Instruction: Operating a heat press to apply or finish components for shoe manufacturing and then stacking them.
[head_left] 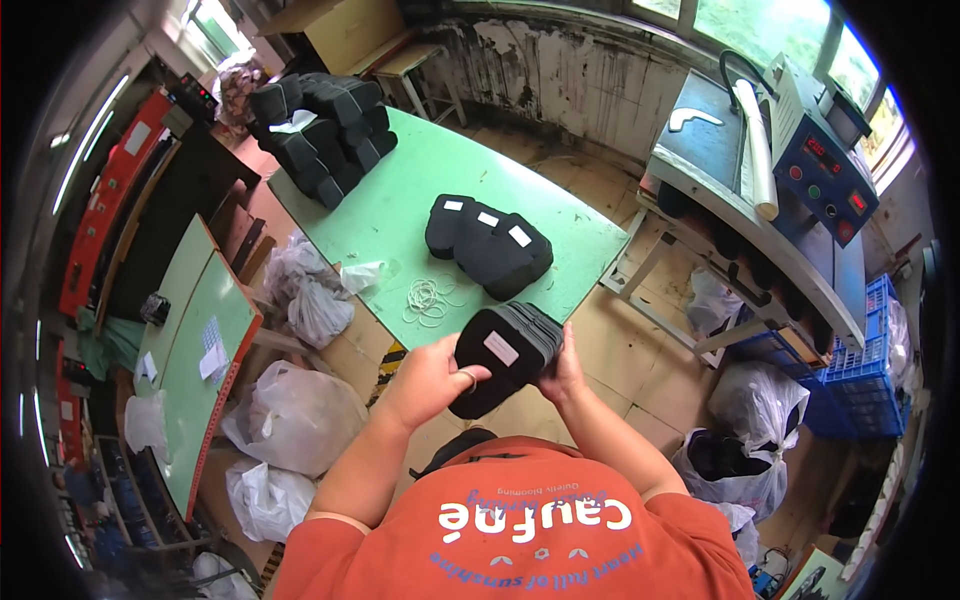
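Observation:
Between my two hands is a stack of black, flat, rounded pads with a white label on its top face. It is held just off the near edge of the green table. My left hand grips its left side, thumb lying over the top pad. On the right, the fingers of my right hand close round the edge, where the layers show. Three similar labelled black stacks sit side by side on the table. Near its front edge lies a tangle of thin whitish loops.
More black bundles are piled at the table's far left corner. A press-like machine with a control box stands at the right. Blue crates and plastic bags lie below it. Bags and a second green table are at left.

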